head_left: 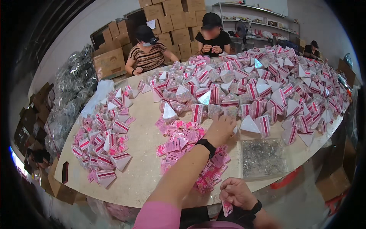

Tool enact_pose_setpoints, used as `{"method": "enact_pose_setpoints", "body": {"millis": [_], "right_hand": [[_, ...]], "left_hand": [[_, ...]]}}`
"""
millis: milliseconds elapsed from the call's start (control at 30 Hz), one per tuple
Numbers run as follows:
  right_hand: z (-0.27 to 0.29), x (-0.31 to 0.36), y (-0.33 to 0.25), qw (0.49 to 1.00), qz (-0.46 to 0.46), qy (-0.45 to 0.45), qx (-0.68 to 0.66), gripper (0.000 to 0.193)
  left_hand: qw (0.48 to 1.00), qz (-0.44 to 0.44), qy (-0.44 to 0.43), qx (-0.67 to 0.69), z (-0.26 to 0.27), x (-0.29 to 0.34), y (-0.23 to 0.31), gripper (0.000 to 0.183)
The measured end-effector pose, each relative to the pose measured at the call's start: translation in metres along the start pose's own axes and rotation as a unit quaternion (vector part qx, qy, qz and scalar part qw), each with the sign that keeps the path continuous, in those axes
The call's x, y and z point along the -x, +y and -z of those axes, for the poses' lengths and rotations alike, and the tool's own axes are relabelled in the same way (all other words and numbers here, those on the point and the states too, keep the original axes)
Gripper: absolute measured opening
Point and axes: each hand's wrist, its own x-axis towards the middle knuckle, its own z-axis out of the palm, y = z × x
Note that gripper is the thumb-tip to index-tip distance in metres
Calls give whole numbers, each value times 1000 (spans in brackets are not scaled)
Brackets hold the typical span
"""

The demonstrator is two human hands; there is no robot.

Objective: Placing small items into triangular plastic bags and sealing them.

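Pink card point(227, 208): held by the near edge of the worktop point(141, 122), hanging below our right hand point(238, 194). Reading left to right, we note a dark phone point(65, 172) near the worktop's left rim, then a smaller heap of wedge-shaped packs point(102, 152) with pink bits among them. Mid-worktop lies a loose card pile point(179, 143), our left forearm point(183, 175) crossing over it. Our left hand point(221, 129) is at the front of the large pack heap point(251, 89); its fingertips are hidden, so we cannot tell whether that grip is grasping or released. Right grip: thumb and fingers pinched on the single card. Farther right, a clear tray point(263, 176) contains many small metallic pieces.

Step in hand, in our judgement: reaching for a pack with one card held ready. The next move calls for a sure fingertip hold on one pack without disturbing its neighbours, the card pinch kept steady.
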Motion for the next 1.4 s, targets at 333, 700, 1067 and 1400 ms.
{"method": "enact_pose_setpoints", "body": {"millis": [333, 700, 1067, 1400], "right_hand": [[-4, 3, -3, 1000, 12, 9, 0, 15], [-24, 3, -4, 995, 22, 35, 92, 15], [-134, -11, -20, 799, 293, 5, 525, 16], [-150, -24, -9, 686, 381, -9, 620, 17]], "left_hand": [[728, 309, 189, 582, 97, 31, -13, 36], [367, 330, 174, 852, 127, 190, 19, 48], [409, 342, 202, 821, 141, 205, 64, 72], [418, 327, 306, 790, 142, 209, 72, 65]]}}
